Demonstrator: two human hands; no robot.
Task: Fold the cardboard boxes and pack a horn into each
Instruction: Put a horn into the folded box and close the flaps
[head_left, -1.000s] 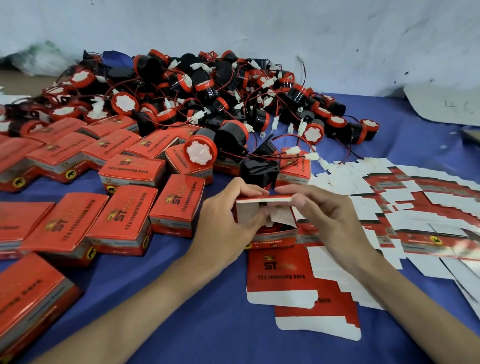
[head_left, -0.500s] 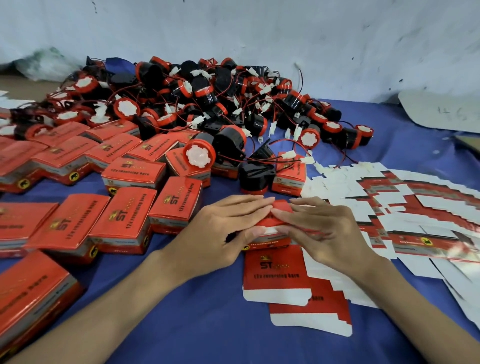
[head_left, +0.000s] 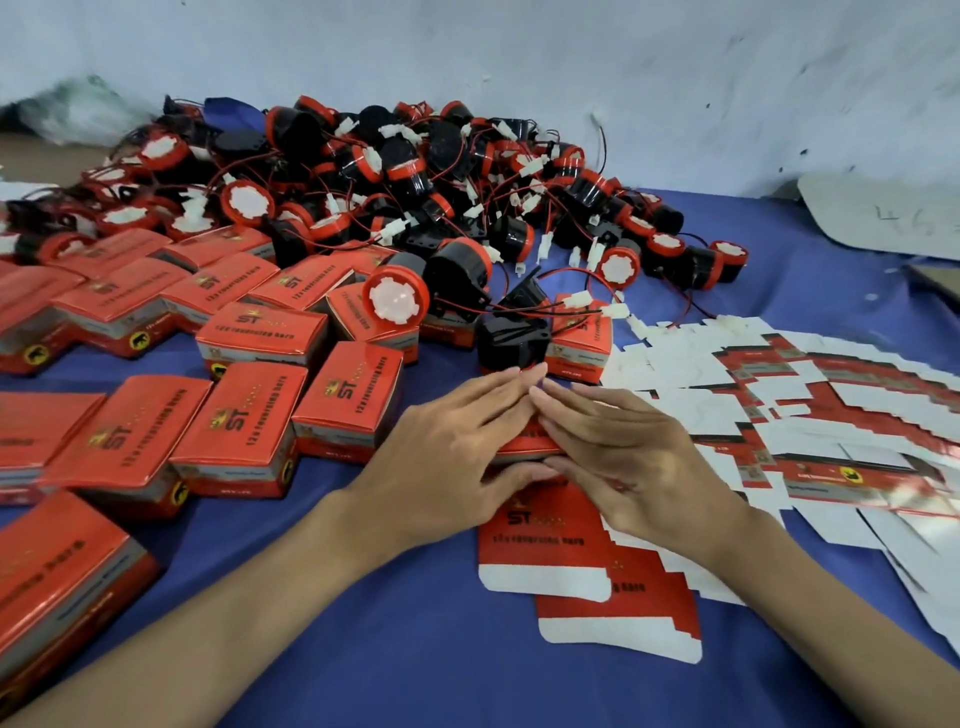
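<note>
A small red cardboard box sits on the blue cloth at the centre, almost covered by both hands. My left hand presses on its left side with the thumb under the front edge. My right hand lies flat over its right side, fingertips meeting the left hand's above the box. A big heap of black-and-red horns with red wires fills the back. One horn stands just beyond my fingertips. Flat unfolded boxes lie under and in front of my right hand.
Several closed red boxes stand in rows on the left. A spread of flat box blanks covers the right side. The blue cloth runs to a pale wall at the back. A white sheet lies far right.
The open box with its white flaps up has been shut and pressed down onto the cloth. Both hands went from pinching flaps to lying flat over the lid.
</note>
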